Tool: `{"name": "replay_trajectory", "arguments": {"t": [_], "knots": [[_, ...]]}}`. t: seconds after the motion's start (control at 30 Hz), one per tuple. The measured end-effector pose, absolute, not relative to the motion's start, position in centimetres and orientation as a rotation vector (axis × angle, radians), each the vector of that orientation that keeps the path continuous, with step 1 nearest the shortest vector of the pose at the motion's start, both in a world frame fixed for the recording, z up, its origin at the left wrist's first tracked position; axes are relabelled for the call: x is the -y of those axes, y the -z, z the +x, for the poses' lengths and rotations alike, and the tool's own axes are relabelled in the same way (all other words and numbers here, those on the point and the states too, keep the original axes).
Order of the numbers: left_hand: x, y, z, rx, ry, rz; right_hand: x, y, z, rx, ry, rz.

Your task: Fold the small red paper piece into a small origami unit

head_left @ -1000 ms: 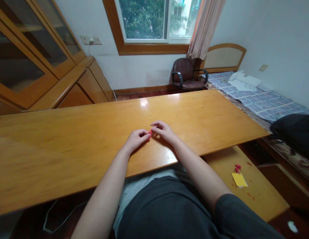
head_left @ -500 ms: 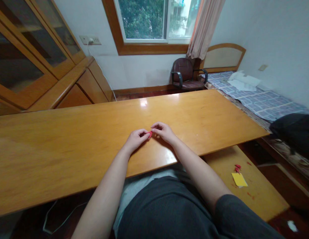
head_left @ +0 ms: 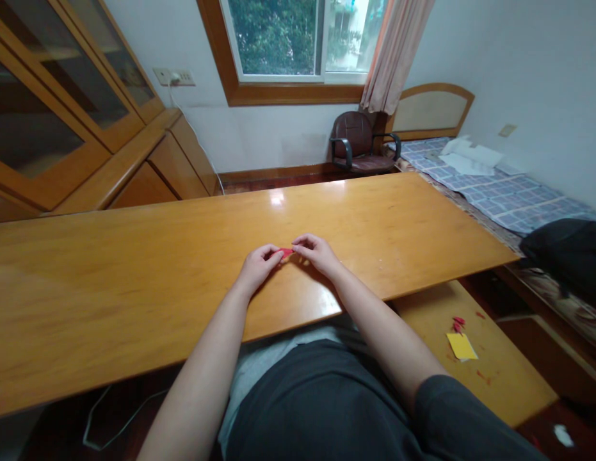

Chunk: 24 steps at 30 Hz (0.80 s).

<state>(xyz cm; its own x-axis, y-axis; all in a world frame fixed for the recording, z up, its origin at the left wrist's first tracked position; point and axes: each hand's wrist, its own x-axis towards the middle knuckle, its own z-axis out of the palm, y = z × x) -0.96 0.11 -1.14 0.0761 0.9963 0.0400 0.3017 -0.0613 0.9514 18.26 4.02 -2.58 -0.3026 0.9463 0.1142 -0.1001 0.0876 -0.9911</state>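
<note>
One small, thin, bright-red piece, material unclear, is spanning the gap between two bare hands, the left hand pinching one end, the right hand the other. Beneath the fingers, a long, glossy yellow-brown wooden table is extending; well to their right, a flat yellow square is lying.

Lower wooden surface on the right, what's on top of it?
On the lower wooden surface: small red pieces, a yellow square with white showing along its edge, and reddish marks. Covered: whatever lies beneath the long table or behind the right arm.
</note>
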Motion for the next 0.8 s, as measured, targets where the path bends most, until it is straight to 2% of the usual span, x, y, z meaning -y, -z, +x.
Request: {"name": "replay_trajectory", "arguments": {"t": [0.8], "knots": [[-0.29, 1.73, -1.20, -1.298, -1.061, 1.452, -3.70, 2.14, 18.22, 1.507, -1.379, -0.892]]}}
